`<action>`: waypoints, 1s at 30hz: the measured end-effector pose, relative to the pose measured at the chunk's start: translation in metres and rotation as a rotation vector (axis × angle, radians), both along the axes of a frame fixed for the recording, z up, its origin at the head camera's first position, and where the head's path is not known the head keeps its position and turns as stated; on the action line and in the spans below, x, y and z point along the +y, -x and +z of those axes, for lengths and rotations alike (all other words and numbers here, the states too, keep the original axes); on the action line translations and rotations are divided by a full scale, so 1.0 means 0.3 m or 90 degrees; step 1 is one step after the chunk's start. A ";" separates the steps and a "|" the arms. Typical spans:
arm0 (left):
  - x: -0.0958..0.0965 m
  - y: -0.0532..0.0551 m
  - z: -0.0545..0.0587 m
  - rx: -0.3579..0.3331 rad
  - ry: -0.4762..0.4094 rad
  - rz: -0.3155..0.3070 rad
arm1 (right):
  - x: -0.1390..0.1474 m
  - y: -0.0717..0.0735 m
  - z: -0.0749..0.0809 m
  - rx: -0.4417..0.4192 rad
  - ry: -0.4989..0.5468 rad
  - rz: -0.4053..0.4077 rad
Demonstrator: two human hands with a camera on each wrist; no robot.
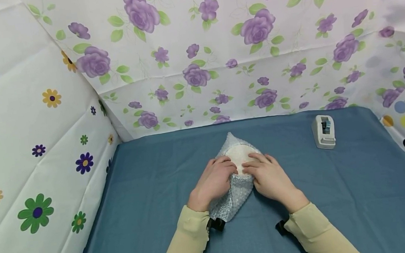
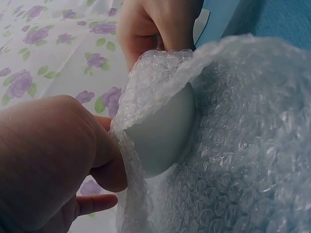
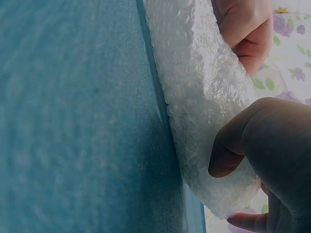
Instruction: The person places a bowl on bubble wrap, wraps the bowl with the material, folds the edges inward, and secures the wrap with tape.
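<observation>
A white round dish [image 1: 238,155] lies on a sheet of bubble wrap [image 1: 240,189], partly covered by the near side of the sheet, which is folded up over its lower part. My left hand [image 1: 218,177] holds the left of this fold, thumb and fingers around the bubble wrap's edge in the left wrist view. On the other side my right hand [image 1: 270,177] grips the bubble wrap, fingertips over the dish and thumb [image 3: 226,155] against the outside of the wrap. The dish's pale curved side [image 2: 167,138] shows inside the fold in the left wrist view.
A white tape dispenser [image 1: 324,132] stands at the back right of the blue cloth-covered table [image 1: 152,211]. Flower-printed sheets [image 1: 196,54] hang behind the table and along its sides. Another corner of the bubble wrap points toward the back.
</observation>
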State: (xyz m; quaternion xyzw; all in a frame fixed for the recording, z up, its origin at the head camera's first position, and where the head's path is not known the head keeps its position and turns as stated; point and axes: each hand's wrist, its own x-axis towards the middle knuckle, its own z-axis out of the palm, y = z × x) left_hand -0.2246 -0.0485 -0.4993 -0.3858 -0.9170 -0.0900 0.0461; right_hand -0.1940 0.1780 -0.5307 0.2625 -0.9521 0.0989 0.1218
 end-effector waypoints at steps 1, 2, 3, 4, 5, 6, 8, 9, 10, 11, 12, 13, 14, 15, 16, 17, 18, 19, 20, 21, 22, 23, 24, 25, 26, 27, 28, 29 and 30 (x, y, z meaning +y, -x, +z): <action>0.000 0.000 0.000 0.000 0.000 -0.001 | 0.000 0.000 0.000 -0.001 -0.001 -0.001; 0.000 0.000 0.000 -0.001 -0.001 -0.002 | 0.000 0.000 0.000 -0.001 -0.001 -0.002; -0.001 0.001 0.000 -0.002 -0.001 -0.003 | 0.000 0.000 0.000 -0.002 -0.001 -0.002; -0.002 0.001 0.000 -0.005 -0.002 -0.004 | 0.001 0.000 0.000 -0.002 -0.002 -0.002; -0.002 0.001 0.001 -0.005 -0.002 -0.005 | 0.001 0.000 0.000 -0.002 -0.001 -0.002; -0.003 0.002 0.002 -0.006 -0.003 -0.007 | 0.001 0.000 0.000 -0.002 -0.001 -0.003; -0.005 0.004 0.004 -0.010 -0.004 -0.011 | 0.002 0.000 -0.001 -0.002 -0.002 -0.003; -0.006 0.005 0.005 -0.016 -0.005 -0.013 | 0.002 0.000 -0.001 -0.002 -0.002 -0.004; -0.008 0.006 0.007 -0.023 -0.008 -0.014 | 0.002 0.000 -0.001 -0.003 -0.002 -0.004; -0.010 0.008 0.008 -0.033 -0.010 -0.016 | 0.001 0.000 -0.001 -0.003 -0.002 -0.004; -0.012 0.010 0.010 -0.045 -0.014 -0.019 | 0.001 0.000 -0.001 -0.004 -0.001 -0.004; -0.015 0.012 0.012 -0.057 -0.018 -0.021 | 0.001 0.000 -0.001 -0.005 0.000 -0.004; -0.017 0.013 0.013 -0.069 -0.022 -0.022 | 0.001 0.000 -0.001 -0.006 0.001 -0.004; -0.019 0.014 0.015 -0.080 -0.027 -0.023 | 0.000 0.000 -0.001 -0.007 0.002 -0.004; -0.021 0.015 0.016 -0.089 -0.032 -0.024 | 0.000 -0.001 -0.001 -0.008 0.003 -0.004; -0.023 0.017 0.017 -0.096 -0.036 -0.026 | 0.000 -0.001 -0.001 -0.008 0.003 -0.004; -0.025 0.017 0.018 -0.098 -0.040 -0.027 | 0.000 -0.001 -0.001 -0.008 0.004 -0.004; -0.027 0.017 0.020 -0.099 -0.046 -0.028 | 0.000 -0.001 0.000 -0.007 0.004 -0.003; -0.028 0.016 0.022 -0.098 -0.051 -0.029 | 0.000 -0.002 0.000 -0.005 0.004 -0.003; -0.029 0.016 0.024 -0.096 -0.057 -0.028 | 0.000 -0.002 0.000 -0.004 0.004 -0.003; -0.031 0.016 0.026 -0.095 -0.063 -0.028 | 0.000 -0.001 0.000 -0.002 0.004 -0.002; -0.032 0.015 0.028 -0.094 -0.068 -0.027 | 0.000 -0.001 0.000 -0.001 0.004 -0.002; -0.032 0.013 0.031 -0.093 -0.071 -0.025 | 0.001 -0.001 0.000 0.000 0.004 -0.002; -0.032 0.012 0.032 -0.091 -0.072 -0.024 | 0.001 -0.001 -0.001 0.001 0.003 -0.002; -0.032 0.011 0.031 -0.092 -0.073 -0.022 | 0.002 -0.002 -0.001 0.001 0.003 -0.003; -0.031 0.010 0.030 -0.092 -0.072 -0.020 | 0.003 -0.002 -0.002 0.001 0.003 -0.003; -0.032 0.007 0.030 -0.092 -0.070 -0.019 | 0.003 -0.002 -0.003 0.002 0.003 -0.003; -0.032 0.005 0.030 -0.093 -0.066 -0.017 | 0.002 -0.002 -0.003 0.002 0.004 -0.002; -0.033 0.004 0.030 -0.092 -0.061 -0.016 | 0.002 -0.002 -0.004 0.003 0.003 -0.001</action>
